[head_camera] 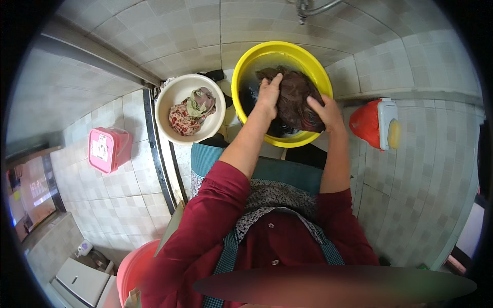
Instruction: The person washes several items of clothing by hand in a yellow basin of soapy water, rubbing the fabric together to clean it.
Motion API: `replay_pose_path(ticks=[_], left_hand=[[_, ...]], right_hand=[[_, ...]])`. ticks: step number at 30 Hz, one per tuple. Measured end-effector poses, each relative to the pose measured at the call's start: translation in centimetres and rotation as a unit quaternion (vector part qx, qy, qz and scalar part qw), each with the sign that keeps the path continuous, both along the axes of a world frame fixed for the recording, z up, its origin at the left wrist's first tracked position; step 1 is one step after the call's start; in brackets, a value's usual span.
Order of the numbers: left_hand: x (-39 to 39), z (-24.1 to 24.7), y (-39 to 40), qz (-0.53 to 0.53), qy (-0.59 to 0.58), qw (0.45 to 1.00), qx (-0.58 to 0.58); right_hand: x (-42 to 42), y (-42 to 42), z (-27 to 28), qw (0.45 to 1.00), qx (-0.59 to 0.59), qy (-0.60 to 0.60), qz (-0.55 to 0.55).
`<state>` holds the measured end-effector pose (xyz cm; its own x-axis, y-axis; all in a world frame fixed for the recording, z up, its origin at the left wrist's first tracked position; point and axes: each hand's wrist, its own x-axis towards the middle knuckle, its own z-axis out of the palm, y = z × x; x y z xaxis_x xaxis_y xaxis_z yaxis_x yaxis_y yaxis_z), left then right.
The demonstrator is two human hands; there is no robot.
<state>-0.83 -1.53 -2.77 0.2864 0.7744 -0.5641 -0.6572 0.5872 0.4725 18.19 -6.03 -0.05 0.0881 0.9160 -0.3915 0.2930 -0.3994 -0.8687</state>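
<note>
A wet dark brown cloth point(298, 96) is lifted between both hands over a yellow plastic basin point(281, 47) of dark, slightly foamy water. At the cloth's left part, my left hand point(268, 94) grips it with thumb and fingers. My right hand point(326, 111) holds the cloth's right side near the basin's rim; some fingers are hidden behind the fabric. Left of this basin stands a white basin point(163, 109) with a floral cloth point(183, 119) and a pale green and mauve cloth point(201, 102) lying bunched in it.
A pink lidded bucket point(104, 150) stands on tiles beyond a raised threshold point(163, 165) at left. On the right is a red and white container point(369, 123) with a yellow piece. A metal pipe fitting point(304, 13) is on the far wall. A larger pink tub point(133, 265) sits lower left.
</note>
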Motion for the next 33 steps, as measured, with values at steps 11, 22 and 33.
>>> replay_pose_path(ticks=[11,22,33], left_hand=[[-3.9,-0.4,-1.6,-0.102,0.437,0.873,0.189],[-2.9,-2.2,-5.3,-0.290,0.498,0.804,0.146],[-2.7,0.6,-1.9,-0.042,0.127,0.976,0.171]], right_hand=[[-0.9,-2.7,-3.1,0.941,0.095,-0.325,0.019],[-5.5,-2.6,2.2,0.933,0.286,0.196,-0.094],[-2.8,0.2,0.2,0.951,0.223,-0.194,-0.087]])
